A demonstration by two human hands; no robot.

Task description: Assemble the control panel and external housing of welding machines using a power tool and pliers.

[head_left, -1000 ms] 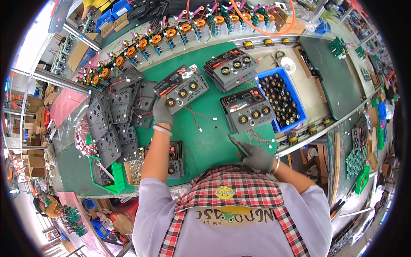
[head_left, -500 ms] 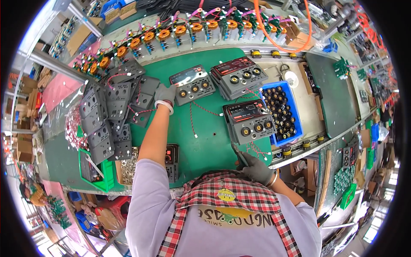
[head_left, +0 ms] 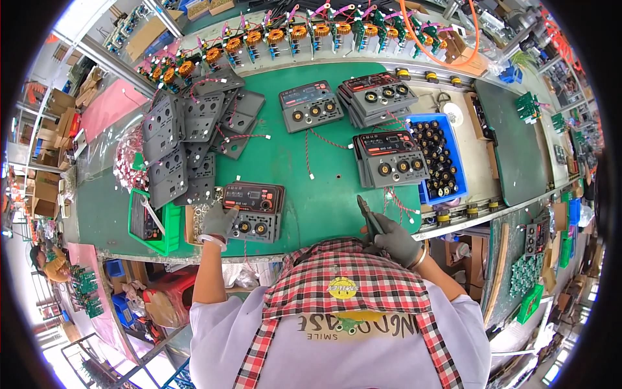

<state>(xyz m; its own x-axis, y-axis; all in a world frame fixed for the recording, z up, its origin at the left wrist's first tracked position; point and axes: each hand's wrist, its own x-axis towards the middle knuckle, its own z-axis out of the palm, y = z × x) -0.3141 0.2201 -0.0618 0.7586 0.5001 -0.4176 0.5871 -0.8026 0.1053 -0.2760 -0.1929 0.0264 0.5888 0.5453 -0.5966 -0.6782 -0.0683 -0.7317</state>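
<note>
My left hand (head_left: 219, 222), in a grey glove, is at the left edge of a dark grey front panel (head_left: 259, 227) with a black-and-red label and round terminals. Its fingers are bent against that edge, partly over a box of small shiny metal rings (head_left: 197, 212). My gloved right hand (head_left: 396, 243) is closed round a dark hand tool (head_left: 367, 214) that looks like pliers, its tip pointing up and away from me. Further back lie a single panel (head_left: 311, 107) with a red-and-black lead and two stacks of similar panels, the nearer stack (head_left: 392, 159) and the farther stack (head_left: 376, 97).
Bare grey plates (head_left: 165, 133) overlap in a heap on the left, beside a green bin (head_left: 170, 236) with a wrench. A blue bin (head_left: 461, 172) holds black terminal knobs. Circuit boards with copper-wound coils (head_left: 298, 32) line the back; an orange hose (head_left: 476, 45) hangs there.
My left hand has come back from the single panel at the middle to the panel near the front edge. My right hand keeps the tool in about the same place. The view has shifted slightly.
</note>
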